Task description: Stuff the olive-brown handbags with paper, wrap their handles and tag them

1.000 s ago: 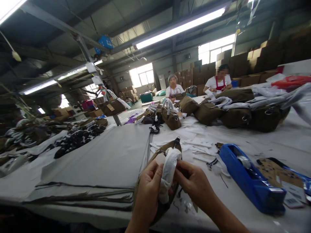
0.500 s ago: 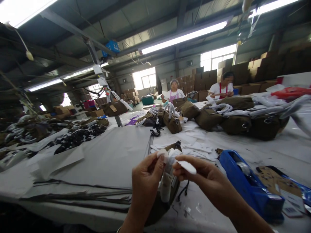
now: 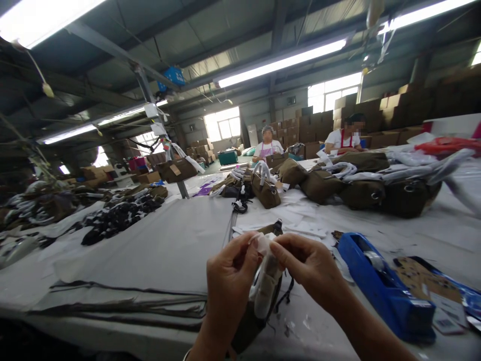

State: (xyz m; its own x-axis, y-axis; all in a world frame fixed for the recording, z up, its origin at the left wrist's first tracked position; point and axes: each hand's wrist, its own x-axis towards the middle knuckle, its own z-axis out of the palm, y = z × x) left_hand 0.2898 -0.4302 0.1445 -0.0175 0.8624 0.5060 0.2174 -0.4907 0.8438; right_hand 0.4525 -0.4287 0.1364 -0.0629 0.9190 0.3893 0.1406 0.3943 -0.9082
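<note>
One wrapped strap: soft white wrapping sleeve [image 3: 267, 288] around the strap of the olive-brown fabric bag [image 3: 246, 328], held upright between both hands just above the near part of the desk.
Handling: it looks light, limp and easy to crush. The thin sheet could tear or slide on the strap, so a gentle pinch at its top edge suits it, with the strap steadied lower down.
Left grip: left hand [image 3: 229, 281] is closed, with thumb and forefinger pinching the sleeve's top end from the left.
Right grip: right hand [image 3: 311, 268] holds the same top end from the right in a narrow pinch.
Bag: lies on the desk under the hands, partly hidden by them.
Desk: long grey cloth-covered desk [image 3: 169, 245].
Right side: blue plastic tape dispenser [image 3: 383, 286] lies near the right hand but clear of it.
Far end: heap of olive bags [image 3: 323, 183], well apart, with two seated people [image 3: 267, 145] behind it.
</note>
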